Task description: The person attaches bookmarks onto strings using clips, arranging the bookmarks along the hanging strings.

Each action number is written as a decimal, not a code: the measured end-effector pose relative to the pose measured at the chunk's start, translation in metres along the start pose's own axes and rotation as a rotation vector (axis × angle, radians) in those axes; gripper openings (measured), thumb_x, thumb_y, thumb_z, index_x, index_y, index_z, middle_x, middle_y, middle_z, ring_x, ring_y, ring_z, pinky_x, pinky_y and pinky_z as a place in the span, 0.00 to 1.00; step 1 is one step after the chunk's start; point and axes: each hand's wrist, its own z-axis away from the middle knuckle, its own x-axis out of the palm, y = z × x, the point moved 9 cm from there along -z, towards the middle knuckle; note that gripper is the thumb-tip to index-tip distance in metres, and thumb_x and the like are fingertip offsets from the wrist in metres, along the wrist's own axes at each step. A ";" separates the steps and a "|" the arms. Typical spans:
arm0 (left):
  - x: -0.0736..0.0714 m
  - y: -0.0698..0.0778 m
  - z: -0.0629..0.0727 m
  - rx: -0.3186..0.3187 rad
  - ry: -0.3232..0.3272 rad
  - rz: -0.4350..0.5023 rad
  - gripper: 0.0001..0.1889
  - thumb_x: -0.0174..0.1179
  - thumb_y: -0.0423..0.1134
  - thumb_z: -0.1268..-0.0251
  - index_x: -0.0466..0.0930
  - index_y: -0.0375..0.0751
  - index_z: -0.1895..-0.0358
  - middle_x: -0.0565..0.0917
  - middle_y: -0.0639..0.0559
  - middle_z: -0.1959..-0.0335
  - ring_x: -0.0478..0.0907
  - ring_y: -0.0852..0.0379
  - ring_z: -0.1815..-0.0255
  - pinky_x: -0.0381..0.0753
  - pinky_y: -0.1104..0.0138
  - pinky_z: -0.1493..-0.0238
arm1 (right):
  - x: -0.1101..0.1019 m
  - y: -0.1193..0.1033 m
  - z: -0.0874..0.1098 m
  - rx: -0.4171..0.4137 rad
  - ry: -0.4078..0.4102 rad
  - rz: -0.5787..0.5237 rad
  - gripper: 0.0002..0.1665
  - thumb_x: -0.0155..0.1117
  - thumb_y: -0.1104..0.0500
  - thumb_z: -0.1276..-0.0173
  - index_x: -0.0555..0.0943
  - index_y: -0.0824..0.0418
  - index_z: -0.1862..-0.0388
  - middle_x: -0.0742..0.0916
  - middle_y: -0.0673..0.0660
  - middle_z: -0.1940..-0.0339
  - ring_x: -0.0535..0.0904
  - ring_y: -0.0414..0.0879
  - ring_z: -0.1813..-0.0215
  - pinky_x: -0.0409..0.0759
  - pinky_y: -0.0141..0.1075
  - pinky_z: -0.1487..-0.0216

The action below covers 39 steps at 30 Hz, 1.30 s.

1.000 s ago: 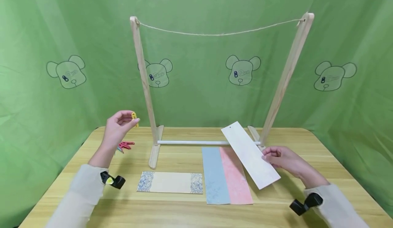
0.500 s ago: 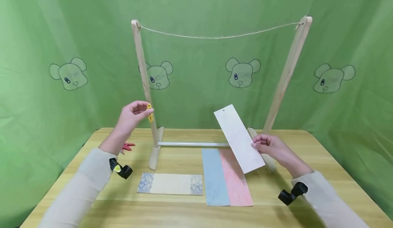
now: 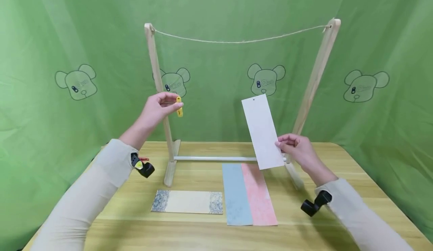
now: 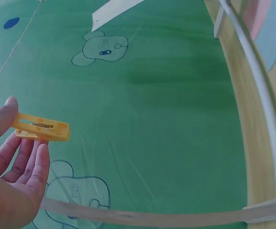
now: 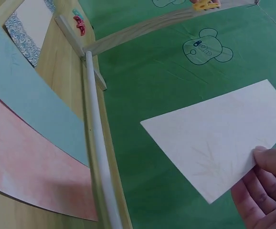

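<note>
White rectangular card (image 3: 262,132) is below the thin beige twine (image 3: 238,42), long axis near-upright, top tilted L; R hand (image 3: 299,149) pinches its right edge. L hand (image 3: 157,106), higher, pinches a yellow plastic clothespin (image 4: 59,130); I can't quite judge depth to twine.

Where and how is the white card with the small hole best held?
Probably pinch the white card at its right long edge, low down, from the right, like the right hand: it is thin, and its holed top end is free.
</note>
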 end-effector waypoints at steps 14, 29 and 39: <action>0.033 0.049 -0.033 0.038 -0.057 -0.025 0.19 0.65 0.44 0.41 0.77 0.41 0.48 0.81 0.50 0.54 0.76 0.57 0.52 0.76 0.65 0.48 | -0.013 -0.027 -0.022 -0.066 0.147 -0.016 0.17 0.65 0.58 0.36 0.77 0.71 0.56 0.85 0.42 0.71 0.79 0.32 0.68 0.81 0.23 0.63; 0.060 0.104 -0.058 0.101 -0.039 0.092 0.18 0.67 0.42 0.43 0.79 0.39 0.51 0.81 0.52 0.61 0.77 0.58 0.58 0.78 0.65 0.51 | -0.022 -0.038 -0.037 -0.056 0.234 -0.213 0.08 0.67 0.59 0.38 0.80 0.60 0.62 0.85 0.42 0.71 0.80 0.34 0.68 0.80 0.22 0.62; 0.072 0.144 -0.069 0.122 -0.046 0.177 0.14 0.69 0.38 0.46 0.80 0.40 0.57 0.80 0.53 0.64 0.76 0.60 0.62 0.78 0.69 0.56 | -0.031 -0.043 -0.043 -0.097 0.298 -0.371 0.04 0.68 0.64 0.40 0.82 0.55 0.67 0.86 0.43 0.73 0.80 0.34 0.70 0.80 0.21 0.64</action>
